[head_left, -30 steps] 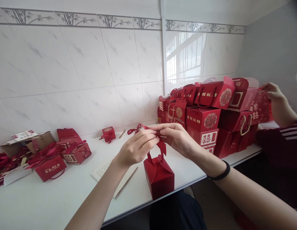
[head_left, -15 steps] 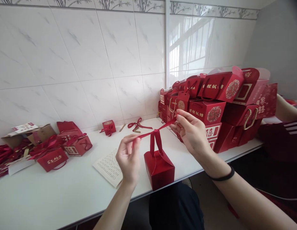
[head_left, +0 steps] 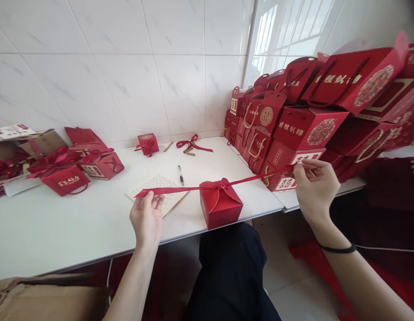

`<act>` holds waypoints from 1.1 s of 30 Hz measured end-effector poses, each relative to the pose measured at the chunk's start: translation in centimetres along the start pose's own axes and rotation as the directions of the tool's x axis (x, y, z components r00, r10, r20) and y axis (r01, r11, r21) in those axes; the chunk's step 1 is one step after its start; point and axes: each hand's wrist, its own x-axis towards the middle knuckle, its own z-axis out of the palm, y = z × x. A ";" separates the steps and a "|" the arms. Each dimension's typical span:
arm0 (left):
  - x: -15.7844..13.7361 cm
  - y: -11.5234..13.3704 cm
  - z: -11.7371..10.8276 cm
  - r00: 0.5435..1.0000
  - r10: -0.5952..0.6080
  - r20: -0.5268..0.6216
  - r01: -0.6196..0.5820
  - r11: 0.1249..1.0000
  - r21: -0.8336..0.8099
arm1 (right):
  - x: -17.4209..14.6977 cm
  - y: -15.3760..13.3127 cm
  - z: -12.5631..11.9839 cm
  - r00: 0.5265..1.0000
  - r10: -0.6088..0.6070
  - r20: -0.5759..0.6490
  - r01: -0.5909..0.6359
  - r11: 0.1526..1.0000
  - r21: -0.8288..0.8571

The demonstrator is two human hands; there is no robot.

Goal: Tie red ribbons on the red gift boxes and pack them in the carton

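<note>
A small red gift box [head_left: 222, 209] sits at the front edge of the white table, its top flaps folded in. From a knot at the top of the box, a red ribbon [head_left: 248, 179] stretches out to both sides. My left hand [head_left: 147, 220] pinches one end of it, over the sheet of written paper [head_left: 166, 201]. At the other end, my right hand [head_left: 315, 189] is closed on the ribbon in front of the stacked boxes. Both lengths are pulled nearly straight.
Many red gift boxes [head_left: 310, 125] are piled high on the right. Several more boxes [head_left: 68, 180] and ribbons lie at the left. A small tied box [head_left: 148, 144], a loose ribbon [head_left: 193, 143] and a pen [head_left: 181, 175] are on the table [head_left: 103, 223]. A cardboard carton [head_left: 56, 301] stands below.
My hands have moved apart and lower, drawing the ribbon's ends outward. The upright ribbon loops have come down to a knot against the box top. The view has tilted downward.
</note>
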 end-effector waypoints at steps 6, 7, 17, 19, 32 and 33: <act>0.3 -0.4 -1.8 0.997 -0.068 0.030 0.065 0.994 0.088 | -0.2 1.8 -1.3 0.999 -0.038 -0.020 0.036 0.993 -0.110; 0.3 -0.4 -2.1 0.996 -0.083 0.033 0.079 0.992 0.102 | -0.3 2.1 -1.5 0.999 -0.050 -0.019 0.047 0.991 -0.124; 0.7 -0.6 -3.4 0.988 -0.153 0.037 0.141 0.966 0.217 | -1.5 3.7 -3.1 0.996 0.067 0.061 -0.055 0.983 -0.175; 0.6 -0.2 -3.9 0.992 -0.124 0.039 0.107 0.949 0.296 | -1.5 3.6 -3.6 0.997 0.049 0.061 -0.037 0.982 -0.187; -2.3 0.5 2.5 0.700 -0.425 0.574 -0.434 0.384 0.815 | -2.8 -0.5 1.3 0.533 0.174 0.828 0.046 0.971 -0.233; -2.2 0.2 2.9 0.675 -0.478 0.562 -0.409 0.391 0.825 | -2.7 -0.3 1.8 0.469 0.218 0.856 -0.011 0.971 -0.241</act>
